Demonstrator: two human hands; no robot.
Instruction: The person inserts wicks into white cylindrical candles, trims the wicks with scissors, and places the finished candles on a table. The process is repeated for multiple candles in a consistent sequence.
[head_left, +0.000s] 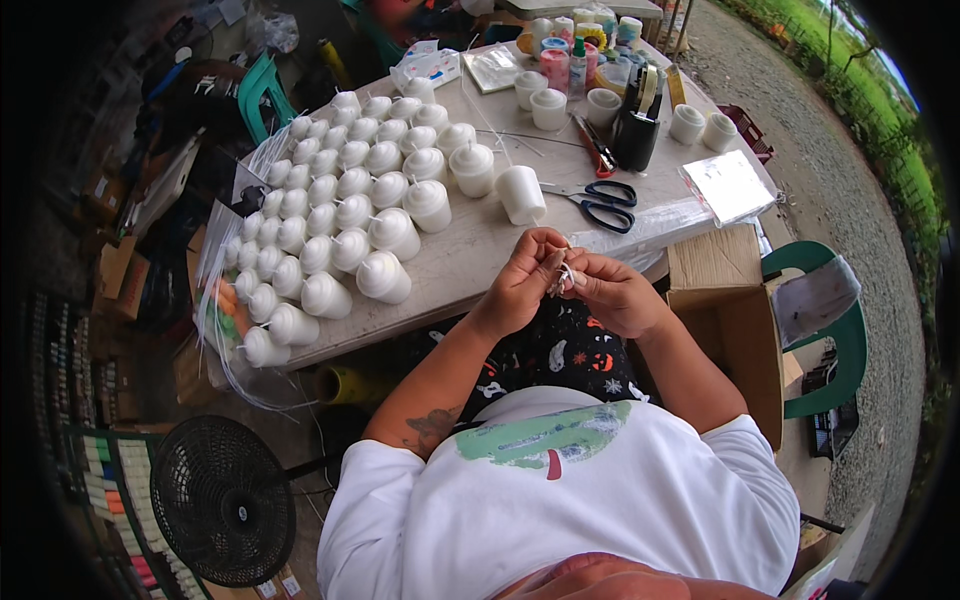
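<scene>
My left hand [522, 280] and my right hand [612, 293] meet above my lap, just in front of the table edge. Both are closed, with fingertips pinched round a small whitish piece [564, 278]; it is too small and too covered to name. Beyond the hands, a white candle [521, 196] sits apart from the others, a thin wick running up from it. Beside it lie scissors [603, 205] with dark blue handles, their blades parted. Rows of white candles [354, 212] with short wicks fill the table's left side.
On the table [455, 265] stand a black tape dispenser [637, 125], a red-handled tool [597, 150], small white cups [548, 108] and coloured jars. A clear plastic packet [727, 187] lies at the right. An open cardboard box [728, 325] is beside me, a black fan [222, 500] at lower left.
</scene>
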